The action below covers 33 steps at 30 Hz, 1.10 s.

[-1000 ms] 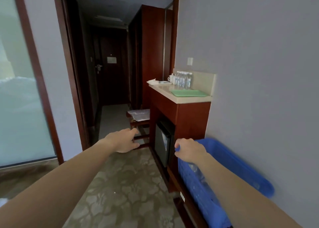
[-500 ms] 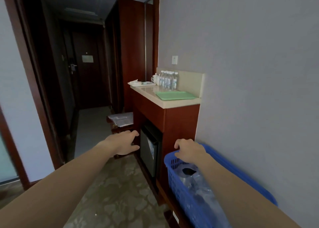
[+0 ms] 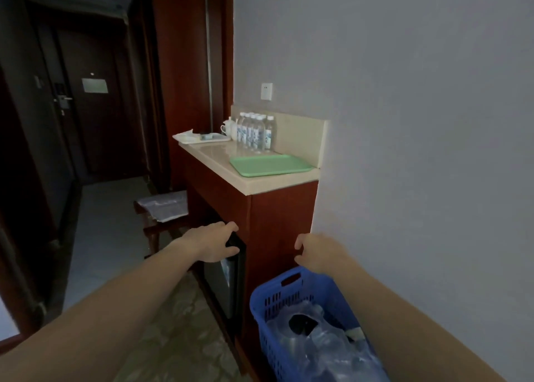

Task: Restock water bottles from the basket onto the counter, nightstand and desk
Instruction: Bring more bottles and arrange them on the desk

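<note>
At the btm right, against the grey wall [image 3: 419, 121], a blue basket [image 3: 271, 303] sits low, just beside the end of the wooden counter [image 3: 277, 183]. Inside it is a heap of wrapped water bottles [image 3: 315, 341] in clear plastic; how many can't be told. R hand [image 3: 320, 251] hovers just above the basket's far rim, back to the camera, fingers loosely bent, thumb out to the side, nothing in it. L hand [image 3: 213, 241] reaches fwd in front of the mini fridge [image 3: 222, 283] under the counter, fingers relaxed, holding nothing. Whether it touches the fridge edge can't be told.

On the counter top, a green tray [image 3: 271, 164] lies flat near the front end. Behind it, by the wall, stands a tight group of upright water bottles [image 3: 255, 133] w/ white caps. Left of them are a white cup [image 3: 226, 128] and a white tray [image 3: 202, 137] w/ small items. A wall socket [image 3: 266, 91] sits above the bottles. Beside the counter, a low wooden stool [image 3: 150, 231] carries a plastic sheet [image 3: 164, 205]. Far back is a dark door [image 3: 92, 127].
</note>
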Tool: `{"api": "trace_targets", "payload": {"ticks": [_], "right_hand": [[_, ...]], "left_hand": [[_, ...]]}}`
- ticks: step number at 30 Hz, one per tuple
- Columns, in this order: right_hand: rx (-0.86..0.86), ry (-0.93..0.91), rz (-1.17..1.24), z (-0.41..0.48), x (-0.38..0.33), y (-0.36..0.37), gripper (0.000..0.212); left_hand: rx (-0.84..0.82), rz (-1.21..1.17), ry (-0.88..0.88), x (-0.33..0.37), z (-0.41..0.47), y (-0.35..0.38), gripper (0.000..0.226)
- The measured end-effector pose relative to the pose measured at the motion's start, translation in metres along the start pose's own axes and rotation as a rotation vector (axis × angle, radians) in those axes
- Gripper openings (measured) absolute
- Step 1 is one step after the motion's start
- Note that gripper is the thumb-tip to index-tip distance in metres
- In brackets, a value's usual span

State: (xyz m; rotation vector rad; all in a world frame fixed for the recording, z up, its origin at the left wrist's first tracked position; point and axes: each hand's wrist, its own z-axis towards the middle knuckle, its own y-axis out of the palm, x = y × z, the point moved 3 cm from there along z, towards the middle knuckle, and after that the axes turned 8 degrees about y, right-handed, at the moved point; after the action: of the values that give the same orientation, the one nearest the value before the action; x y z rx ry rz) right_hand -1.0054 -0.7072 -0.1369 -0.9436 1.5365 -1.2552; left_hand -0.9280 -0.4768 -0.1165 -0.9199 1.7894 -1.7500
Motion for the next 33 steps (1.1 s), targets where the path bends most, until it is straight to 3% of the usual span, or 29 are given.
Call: {"api": "trace_targets", "payload": {"ticks": [8, 21, 33], "right_hand": [[-0.102, 0.162, -0.019, 0.06, 0.051, 0.03, 0.023], [-0.098, 0.611, 0.073, 0.112, 0.103, 0.05, 0.034], [-0.311, 0.975, 0.214, 0.046, 0.151, 0.178, 0.036]], "left_hand": [[-0.113, -0.014, 0.167, -0.006, 0.113, 0.029, 0.065], [-0.235, 0.036, 0.543, 0.029, 0.28, 0.055, 0.061], [-0.64, 0.096, 0.809, 0.079, 0.304, 0.211, 0.059]]}}
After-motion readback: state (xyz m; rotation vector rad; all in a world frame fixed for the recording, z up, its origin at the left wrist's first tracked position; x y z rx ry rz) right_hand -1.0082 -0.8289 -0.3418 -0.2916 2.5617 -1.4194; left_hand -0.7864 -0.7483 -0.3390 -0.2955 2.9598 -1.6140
